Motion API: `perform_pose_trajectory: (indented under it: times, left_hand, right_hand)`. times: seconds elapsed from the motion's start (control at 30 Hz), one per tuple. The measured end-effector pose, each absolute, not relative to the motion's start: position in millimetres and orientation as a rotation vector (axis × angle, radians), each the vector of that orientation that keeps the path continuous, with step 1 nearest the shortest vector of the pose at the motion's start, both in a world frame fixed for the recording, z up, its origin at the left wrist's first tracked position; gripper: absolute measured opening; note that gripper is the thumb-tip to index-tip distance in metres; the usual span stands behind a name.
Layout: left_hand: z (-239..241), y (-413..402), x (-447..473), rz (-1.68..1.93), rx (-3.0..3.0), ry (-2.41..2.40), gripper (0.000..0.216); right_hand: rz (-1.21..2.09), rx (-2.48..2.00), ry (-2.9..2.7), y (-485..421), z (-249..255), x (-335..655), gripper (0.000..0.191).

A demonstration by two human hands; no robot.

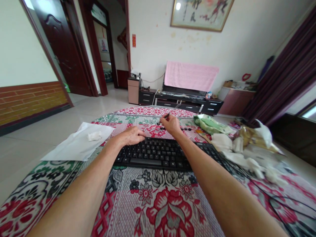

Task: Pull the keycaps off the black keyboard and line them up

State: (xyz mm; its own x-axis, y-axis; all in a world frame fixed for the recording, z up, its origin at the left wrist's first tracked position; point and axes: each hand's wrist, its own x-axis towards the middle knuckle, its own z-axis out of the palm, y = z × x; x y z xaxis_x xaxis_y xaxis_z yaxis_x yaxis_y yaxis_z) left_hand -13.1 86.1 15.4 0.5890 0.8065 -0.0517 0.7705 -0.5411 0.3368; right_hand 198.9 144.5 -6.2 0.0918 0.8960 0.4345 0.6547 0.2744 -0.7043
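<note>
- Resting on the far left edge of the black keyboard (158, 154), my left hand (132, 135) lies knuckles up with the fingers curled close together; I cannot tell whether they grip the edge or only press on it.
- My right hand (171, 125) is just past the keyboard's far edge, fingers pinched together on a thin dark stick (166, 116) that pokes out to the left of my fingertips.
- The keyboard lies flat on the floral cloth (160, 204) that covers the desk, straight ahead of me, with both forearms reaching over it.
- A short row of small black pieces (187, 129) lies on the cloth just right of my right hand; they are too small for me to tell what they are.
- A white paper sheet (79, 146) hangs over the desk's left edge, with a crumpled tissue (94, 135) on it, near my left hand.
- A green packet (209, 124) lies further right, and beyond it a heap of white tissues and wrappers (244, 144).
- A dark cable (271, 200) curls over the cloth at the right.
</note>
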Motion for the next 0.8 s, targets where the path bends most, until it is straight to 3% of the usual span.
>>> perform_pose_trajectory:
  times: [0.23, 0.8]
  left_hand:
    - [15.3, 86.0, -12.6, 0.177, 2.489, 1.272, 0.033]
    - [13.8, 87.4, -12.8, 0.166, 2.498, 1.254, 0.032]
  right_hand:
    - [0.156, -1.532, -1.71, 145.8, -15.7, 195.9, 0.012]
    - [0.236, -1.485, -1.73, 147.3, -21.2, 196.1, 0.015]
